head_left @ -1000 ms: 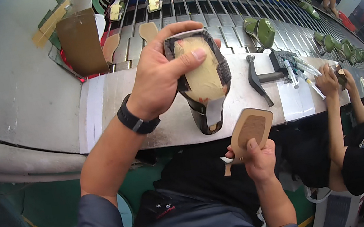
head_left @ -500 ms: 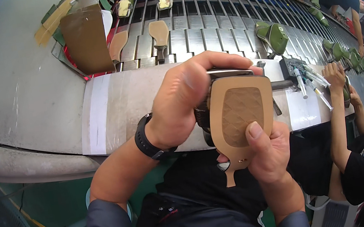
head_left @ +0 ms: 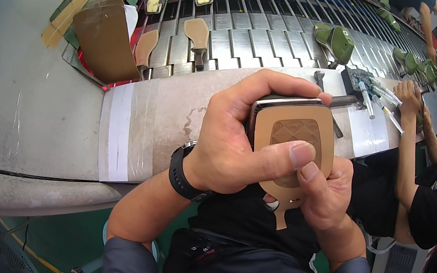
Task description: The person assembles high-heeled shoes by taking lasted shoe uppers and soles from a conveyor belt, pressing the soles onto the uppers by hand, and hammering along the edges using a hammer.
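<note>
Close in front of me I hold a shoe with its tan outsole [head_left: 279, 116] facing up. The sole has a brown patterned panel and narrows to a thin tail toward me. My left hand [head_left: 243, 144] wraps the shoe from the left; its fingers curl over the far toe end and its thumb presses flat on the patterned panel. My right hand [head_left: 326, 193] grips the shoe from the near right, its thumb on the sole beside the left thumb tip. The shoe's upper is mostly hidden under the sole and the hands; a dark shiny edge shows at the toe.
Beyond the table edge [head_left: 166, 102] runs a metal slatted conveyor [head_left: 243, 40] carrying loose tan soles [head_left: 197, 33] and a green shoe last [head_left: 337, 42]. A dark holder with syringe-like tubes [head_left: 366, 88] and a hammer [head_left: 321, 81] lie right. A co-worker's arms [head_left: 408, 162] reach in there.
My left thumb has come over onto the sole's patterned panel, where before it was off to the side. The shoe stays in both hands. The view has shifted slightly.
</note>
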A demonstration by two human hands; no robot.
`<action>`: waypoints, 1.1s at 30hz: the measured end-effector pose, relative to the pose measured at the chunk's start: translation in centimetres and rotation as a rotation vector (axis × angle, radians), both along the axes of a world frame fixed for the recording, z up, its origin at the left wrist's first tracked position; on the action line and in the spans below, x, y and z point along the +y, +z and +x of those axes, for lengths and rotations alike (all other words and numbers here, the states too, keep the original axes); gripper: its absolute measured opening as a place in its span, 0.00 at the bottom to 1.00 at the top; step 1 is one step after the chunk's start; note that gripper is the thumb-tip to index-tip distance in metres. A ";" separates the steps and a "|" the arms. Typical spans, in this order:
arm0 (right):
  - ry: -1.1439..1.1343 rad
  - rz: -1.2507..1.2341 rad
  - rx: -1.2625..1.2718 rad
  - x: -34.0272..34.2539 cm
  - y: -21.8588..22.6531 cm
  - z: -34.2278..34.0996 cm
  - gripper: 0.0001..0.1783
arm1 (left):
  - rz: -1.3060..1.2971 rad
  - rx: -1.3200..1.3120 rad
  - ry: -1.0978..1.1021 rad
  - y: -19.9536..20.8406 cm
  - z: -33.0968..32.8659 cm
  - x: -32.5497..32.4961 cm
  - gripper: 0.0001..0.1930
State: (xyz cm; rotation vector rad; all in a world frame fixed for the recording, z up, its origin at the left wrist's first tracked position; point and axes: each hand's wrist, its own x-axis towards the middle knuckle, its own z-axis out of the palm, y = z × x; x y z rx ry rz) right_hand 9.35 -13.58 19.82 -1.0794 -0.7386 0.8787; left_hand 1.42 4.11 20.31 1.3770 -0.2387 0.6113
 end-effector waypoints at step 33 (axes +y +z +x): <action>-0.075 -0.028 -0.006 0.6 0.2 -1.2 0.18 | -0.136 0.046 -0.035 0.7 -0.8 -0.5 0.32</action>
